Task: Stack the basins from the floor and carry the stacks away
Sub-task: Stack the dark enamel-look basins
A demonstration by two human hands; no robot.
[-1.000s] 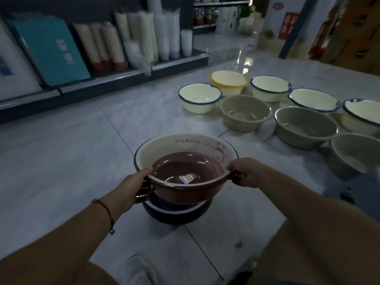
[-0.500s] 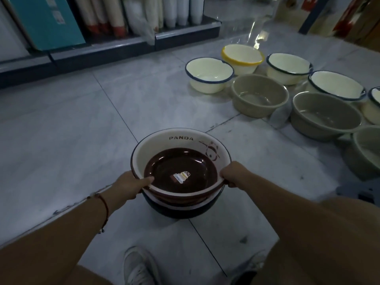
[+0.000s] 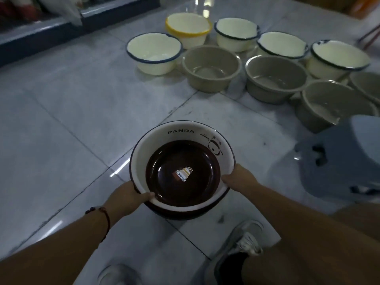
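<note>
the stack (image 3: 181, 173) sits on the floor (image 3: 61, 124) near the person, centre of view: a brown basin (image 3: 183, 173) nested in a white panda basin (image 3: 162, 140), with a dark basin (image 3: 185, 213) underneath. the left hand (image 3: 125, 195) grips the near-left rim, thumb hooked over the edge inside. the right hand (image 3: 239, 178) grips the right rim, fingers curled around it. both hands are closed on the stack, one at each side.

step in hand, as judged: the nesting of this stack appears finished, and the grip is set for a lift.

far right, cream basins (image 3: 154, 52) and beige basins (image 3: 211, 68) stand loose on the floor in two rows, not yet stacked. a grey stool (image 3: 337, 161) stands just right of the stack.

next move calls for: an even lift from both rims so the nested basins stay level, and a path clear of the stool and the shoe (image 3: 244, 241) near the stack.
</note>
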